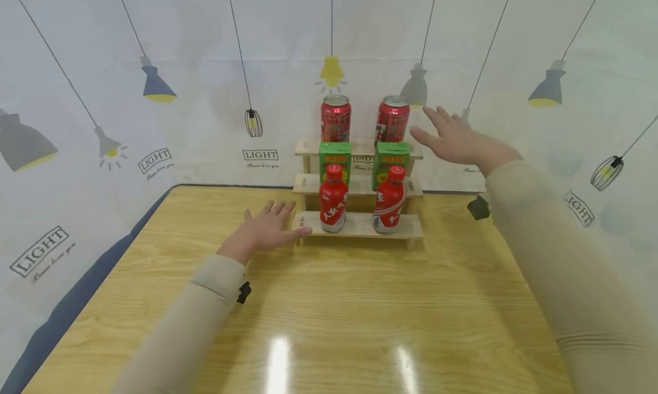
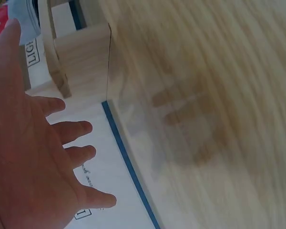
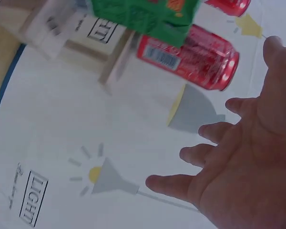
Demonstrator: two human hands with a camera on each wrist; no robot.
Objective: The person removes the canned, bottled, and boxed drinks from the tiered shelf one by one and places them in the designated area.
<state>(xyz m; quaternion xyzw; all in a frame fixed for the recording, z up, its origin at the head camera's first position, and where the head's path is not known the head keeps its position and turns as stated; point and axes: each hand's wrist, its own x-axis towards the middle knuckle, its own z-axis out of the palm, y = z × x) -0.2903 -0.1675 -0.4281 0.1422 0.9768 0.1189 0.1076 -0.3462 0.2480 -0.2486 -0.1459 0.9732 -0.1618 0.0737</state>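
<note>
My left hand point(image 1: 264, 228) is spread beside the lowest step of a three-tier wooden rack point(image 1: 360, 227), its thumb near the step's left end. Higher up, my right hand point(image 1: 457, 140) reaches out with spread fingers, just right of the right-hand red can point(image 1: 393, 120). Nothing is held in either hand. A second red can point(image 1: 336, 120) stands on the top step. Green cartons with red labels, one on the left point(image 1: 334, 157) and one on the right point(image 1: 390, 160), stand on the middle step. Two red-capped bottles, left point(image 1: 333, 200) and right point(image 1: 389, 202), stand upright on the bottom step.
The rack stands at the back of a wood-grain table point(image 1: 329, 302). Behind it hangs a pale backdrop point(image 1: 205, 68) printed with lamps and "LIGHT" lettering. A dark blue edge point(image 1: 92, 280) runs along the table's left side.
</note>
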